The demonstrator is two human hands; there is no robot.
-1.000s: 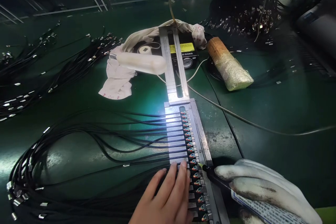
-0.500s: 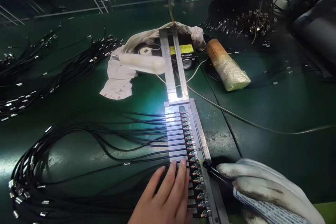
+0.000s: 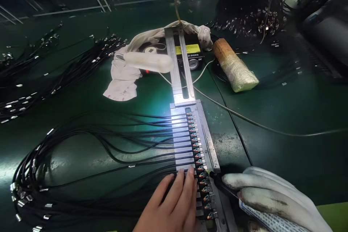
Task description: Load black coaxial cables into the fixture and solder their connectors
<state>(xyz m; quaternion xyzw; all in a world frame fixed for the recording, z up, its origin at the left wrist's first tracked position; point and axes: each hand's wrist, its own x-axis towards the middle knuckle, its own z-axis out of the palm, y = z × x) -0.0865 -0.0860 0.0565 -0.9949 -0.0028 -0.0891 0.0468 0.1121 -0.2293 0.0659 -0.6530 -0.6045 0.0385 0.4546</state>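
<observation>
A long metal fixture (image 3: 182,159) holds a row of black cables (image 3: 152,116) side by side, their small connector ends (image 3: 196,145) showing coloured wires along its right part. My bare left hand (image 3: 171,203) lies flat across the lower cables and the fixture, fingers stretched out. My right hand (image 3: 274,195), in a stained white glove, is closed around a pen-like tool (image 3: 225,187) with a black front and a patterned white-and-blue barrel. The tool's thin yellowish tip is at the connectors just right of my left fingertips; whether it touches one I cannot tell.
Above the fixture stands a slotted metal bracket (image 3: 170,58) beside a white rounded bar (image 3: 149,61), a cloth (image 3: 121,83) and a black box (image 3: 194,56). A wrapped block (image 3: 236,67) lies to the right. Cable bundles (image 3: 81,65) spread left; another heap (image 3: 250,3) lies back right.
The tool tip and my right hand have shifted slightly toward me along the connector row. My left hand has slid a little the same way. Both hands keep their grip and pose.
</observation>
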